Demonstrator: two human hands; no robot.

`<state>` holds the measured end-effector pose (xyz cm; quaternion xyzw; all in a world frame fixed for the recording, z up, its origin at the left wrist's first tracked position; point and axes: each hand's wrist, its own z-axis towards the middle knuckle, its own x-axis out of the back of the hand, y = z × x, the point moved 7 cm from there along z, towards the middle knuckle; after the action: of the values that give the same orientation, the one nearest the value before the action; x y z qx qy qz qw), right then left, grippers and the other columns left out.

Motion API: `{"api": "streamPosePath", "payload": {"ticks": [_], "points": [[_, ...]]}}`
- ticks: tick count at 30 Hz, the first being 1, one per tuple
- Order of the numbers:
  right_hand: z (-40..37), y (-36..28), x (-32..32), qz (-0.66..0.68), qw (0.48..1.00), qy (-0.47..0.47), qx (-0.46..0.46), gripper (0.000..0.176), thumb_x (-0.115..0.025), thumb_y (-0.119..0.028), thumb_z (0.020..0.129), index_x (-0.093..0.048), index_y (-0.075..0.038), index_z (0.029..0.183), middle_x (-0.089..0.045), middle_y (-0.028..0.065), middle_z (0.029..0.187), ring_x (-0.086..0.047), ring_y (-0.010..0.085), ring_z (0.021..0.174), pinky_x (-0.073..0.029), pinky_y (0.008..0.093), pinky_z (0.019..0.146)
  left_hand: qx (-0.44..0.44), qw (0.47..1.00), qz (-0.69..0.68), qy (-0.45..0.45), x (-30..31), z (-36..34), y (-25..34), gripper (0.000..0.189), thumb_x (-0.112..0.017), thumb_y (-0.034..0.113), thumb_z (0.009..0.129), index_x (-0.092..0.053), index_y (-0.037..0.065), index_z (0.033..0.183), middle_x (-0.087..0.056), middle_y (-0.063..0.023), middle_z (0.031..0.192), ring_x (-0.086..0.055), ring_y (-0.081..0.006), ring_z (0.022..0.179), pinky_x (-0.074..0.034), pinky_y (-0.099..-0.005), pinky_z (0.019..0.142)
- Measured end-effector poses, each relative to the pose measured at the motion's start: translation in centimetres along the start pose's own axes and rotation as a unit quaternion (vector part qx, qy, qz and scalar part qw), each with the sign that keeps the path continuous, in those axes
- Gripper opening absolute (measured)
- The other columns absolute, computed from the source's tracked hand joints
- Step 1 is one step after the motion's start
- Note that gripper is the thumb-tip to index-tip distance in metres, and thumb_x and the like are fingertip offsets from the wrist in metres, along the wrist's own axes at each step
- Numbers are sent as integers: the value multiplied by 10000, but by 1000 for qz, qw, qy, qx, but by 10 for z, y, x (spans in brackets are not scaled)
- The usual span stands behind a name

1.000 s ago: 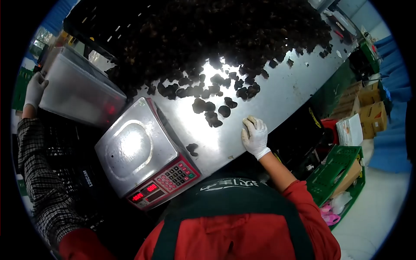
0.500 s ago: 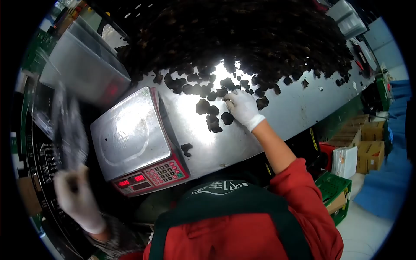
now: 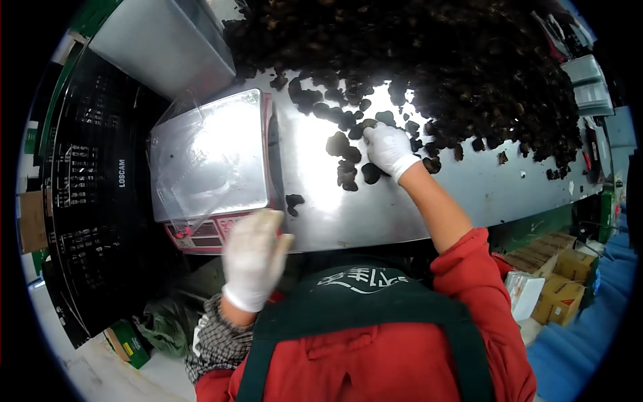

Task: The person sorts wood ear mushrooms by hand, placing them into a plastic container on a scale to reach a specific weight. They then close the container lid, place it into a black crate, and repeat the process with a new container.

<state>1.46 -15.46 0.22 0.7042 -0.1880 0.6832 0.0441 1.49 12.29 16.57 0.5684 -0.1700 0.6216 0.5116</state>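
Note:
My right hand (image 3: 390, 149), in a white glove, pinches a dark, flat piece like a dried mushroom (image 3: 369, 124) at the table. Several similar loose pieces (image 3: 345, 146) lie around its fingers. My left hand (image 3: 254, 258), also white-gloved, is at the front edge of the digital scale (image 3: 221, 154), fingers stretched out and thumb apart. A clear, thin plastic bag (image 3: 175, 144) drapes over the left part of the scale's metal plate. Part of the red keypad is behind my left hand.
A large heap of dark pieces (image 3: 415, 60) covers the back of the metal table (image 3: 321, 221). Behind the scale stands a translucent bin (image 3: 161, 50). A black crate (image 3: 100, 181) is at the left; cardboard boxes (image 3: 559, 298) sit on the floor at the right.
My left hand has moved right from beside the scale to its front edge. The plastic bag it swung at the left now lies over the scale. My right hand stays among the pieces.

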Motion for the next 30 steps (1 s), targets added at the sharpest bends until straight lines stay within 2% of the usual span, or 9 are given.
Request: {"api": "streamPosePath", "payload": {"ticks": [6,8,10,14,16,19,21,25,30], "points": [[-39,38,47,194,977,62,-62,103,-527,-140,839,-593,-61,854,-596,133,877,-601,326,800,-488,426,703,-39,926,309,-215,-144,7,-15,321,-460,112,876,-555,-18,1154,-576,-172,1131,-529,-298,1108,-401,-393,965],[-85,69,80,264,956,103,-70,49,-549,-85,824,-567,-42,837,-559,143,811,-571,313,735,-461,400,658,54,901,288,-321,-159,7,-37,239,-474,105,864,-594,6,1045,-619,-138,1024,-576,-271,1000,-447,-381,878],[-148,119,90,258,948,132,-131,33,-569,-55,813,-555,-29,829,-532,150,769,-543,304,694,-439,378,629,39,903,274,-329,-163,10,-39,201,-482,104,857,-603,23,995,-634,-110,969,-600,-255,938,-484,-378,802],[-294,212,53,1,960,41,-278,93,-639,-114,788,-621,-52,854,-589,166,899,-595,366,823,-497,422,733,31,989,52,-135,-149,37,-22,129,-532,60,829,-597,51,940,-615,-122,918,-607,-310,875,-502,-396,760],[-302,199,59,70,952,95,-282,115,-638,-105,781,-632,-57,885,-585,182,998,-591,375,887,-503,422,768,53,991,-122,-28,-152,52,-16,125,-598,18,810,-586,34,934,-596,-128,908,-593,-329,886,-495,-402,772],[-237,154,58,146,963,124,-190,279,-599,-51,768,-611,-63,1047,-570,189,1074,-586,370,945,-501,420,818,43,988,-147,6,-168,60,-9,504,-740,158,737,-531,36,1179,-526,-180,1147,-514,-348,1077,-427,-427,924],[-179,129,56,156,962,144,-173,429,-562,-4,751,-567,-69,1175,-547,196,1139,-579,374,970,-494,424,851,43,994,-101,-10,-177,66,-12,1045,-851,371,607,-309,52,1442,-302,-250,1418,-328,-418,1308,-295,-486,1086],[-103,91,33,105,977,110,-147,595,-497,60,697,-517,-60,1280,-523,202,1201,-547,394,1043,-479,430,885,-8,997,-40,-61,-197,81,-5,1179,-842,541,535,-286,55,1455,-288,-251,1439,-302,-423,1331,-264,-509,1106],[-104,-16,21,261,964,57,-2,595,-535,52,693,-514,-36,1282,-524,213,1199,-541,376,1067,-475,427,904,-32,988,-123,-82,-194,47,2,1070,-845,409,564,-322,58,1429,-331,-217,1408,-309,-406,1325,-281,-505,1091]]}}
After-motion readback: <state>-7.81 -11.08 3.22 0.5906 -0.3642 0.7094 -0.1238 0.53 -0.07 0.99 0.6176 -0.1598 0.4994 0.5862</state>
